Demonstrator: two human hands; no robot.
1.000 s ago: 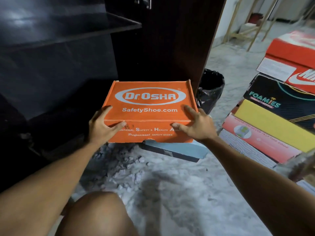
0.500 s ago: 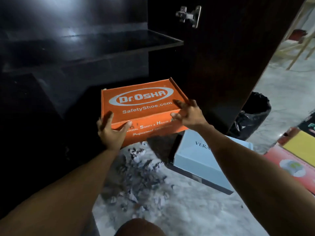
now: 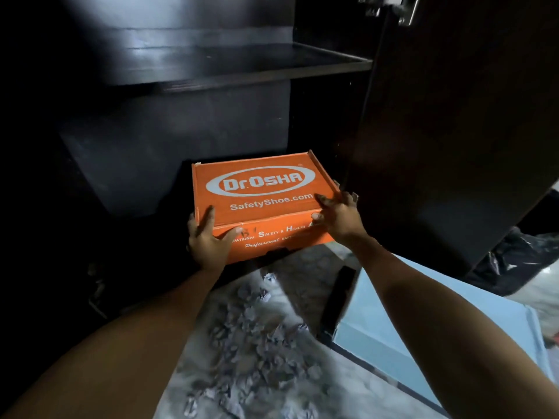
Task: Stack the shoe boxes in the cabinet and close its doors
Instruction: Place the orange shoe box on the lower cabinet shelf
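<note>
- The dark wooden cabinet (image 3: 169, 140) stands open; its right door (image 3: 453, 131) is swung outward, with a metal hinge (image 3: 402, 7) at the top of the frame.
- Inside, one dark shelf (image 3: 242, 68) crosses the upper part, and nothing can be made out on it. The space below it is deep in shadow.
- The orange shoe box (image 3: 260, 195) sits at the front right of that lower space, below the shelf and close to the open door. Whether its base rests on the cabinet floor cannot be told; its near end juts toward the person.
- The lid carries a white oval with "Dr.OSHA", and under it "SafetyShoe.com". The front face reads in part "...PATIONAL SAFETY & HEALTH" and "Professional"; the rest is hidden by the hands.
- The box is flat, rectangular cardboard, closed, bright orange with white print, and slightly tilted.
- The left hand (image 3: 207, 240) grips the near left corner, fingers on the lid and thumb on the front face.
- The right hand (image 3: 338, 216) holds the near right corner, fingers spread over the lid edge and thumb on the front.
- On the marbled floor (image 3: 257, 358) to the right lies a pale blue shoe box (image 3: 423, 334), near a black plastic bag (image 3: 520, 261) behind the door.
</note>
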